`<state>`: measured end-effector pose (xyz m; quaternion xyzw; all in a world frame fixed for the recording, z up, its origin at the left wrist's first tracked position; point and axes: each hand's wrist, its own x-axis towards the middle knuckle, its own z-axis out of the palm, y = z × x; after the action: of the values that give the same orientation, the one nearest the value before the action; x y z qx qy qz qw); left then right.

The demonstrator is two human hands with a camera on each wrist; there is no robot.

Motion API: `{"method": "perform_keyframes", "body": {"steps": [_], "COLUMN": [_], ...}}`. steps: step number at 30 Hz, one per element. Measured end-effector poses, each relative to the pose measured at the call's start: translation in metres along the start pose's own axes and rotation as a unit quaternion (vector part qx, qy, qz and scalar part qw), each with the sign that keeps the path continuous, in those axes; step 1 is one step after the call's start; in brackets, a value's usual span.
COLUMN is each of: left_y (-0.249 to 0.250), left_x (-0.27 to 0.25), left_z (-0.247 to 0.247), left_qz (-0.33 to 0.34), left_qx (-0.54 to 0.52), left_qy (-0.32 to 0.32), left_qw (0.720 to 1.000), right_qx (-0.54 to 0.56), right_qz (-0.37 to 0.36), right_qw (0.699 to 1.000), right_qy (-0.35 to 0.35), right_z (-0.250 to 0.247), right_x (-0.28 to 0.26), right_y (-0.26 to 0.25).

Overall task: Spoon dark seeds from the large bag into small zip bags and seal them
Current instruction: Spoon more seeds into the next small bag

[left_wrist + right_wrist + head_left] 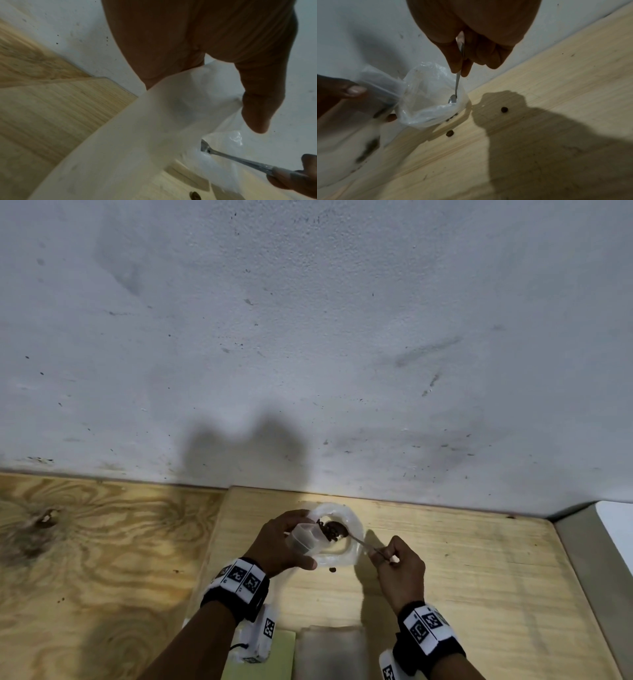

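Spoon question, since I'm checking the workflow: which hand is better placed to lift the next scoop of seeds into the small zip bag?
Right. The right hand already pinches the spoon, bowl inside the large bag; the left hand holds the small zip bag open beside it.

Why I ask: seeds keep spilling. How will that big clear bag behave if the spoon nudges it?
Probably floppy: the big clear bag is thin crinkled film with its rim rolled down. Likely light and easy to shift, since few seeds weigh it down. The spoon pushing its wall may fold it, and stray seeds already lie outside.
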<state>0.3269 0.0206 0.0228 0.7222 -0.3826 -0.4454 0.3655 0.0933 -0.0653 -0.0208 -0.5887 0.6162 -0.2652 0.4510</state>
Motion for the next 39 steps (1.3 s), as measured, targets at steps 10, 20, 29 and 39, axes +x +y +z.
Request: {"method": "perform_keyframes", "body": {"steps": [10, 20, 29, 39], "left_y": [-0.011, -0.015, -0.014, -0.011], "left_x": [-0.001, -0.003, -0.006, -0.008], "left_z": [-0.001, 0.000, -0.004, -0.002], "left_qz": [-0.027, -0.084, -0.074, -0.068], "left_qx": [-0.009, -0.041, -0.040, -0.027], "left_qy": [0.005, 0.005, 0.023, 0.011], "left_qw": [1.000, 0.996, 0.996, 0.997], "right_qx": [0.050, -0.097, -0.085, -0.102], "right_qz": [-0.013, -0.088, -0.076, -0.074], "right_qw": [0.999, 0.989, 0.994, 0.992], "right_qy": [0.013, -0.063, -0.005, -0.028], "right_z": [-0.001, 0.032, 0.023, 0.036], "right_x": [-0.018, -0.031, -0.026, -0.027], "right_y": [-0.024, -0.030, -0.032, -0.035]}}
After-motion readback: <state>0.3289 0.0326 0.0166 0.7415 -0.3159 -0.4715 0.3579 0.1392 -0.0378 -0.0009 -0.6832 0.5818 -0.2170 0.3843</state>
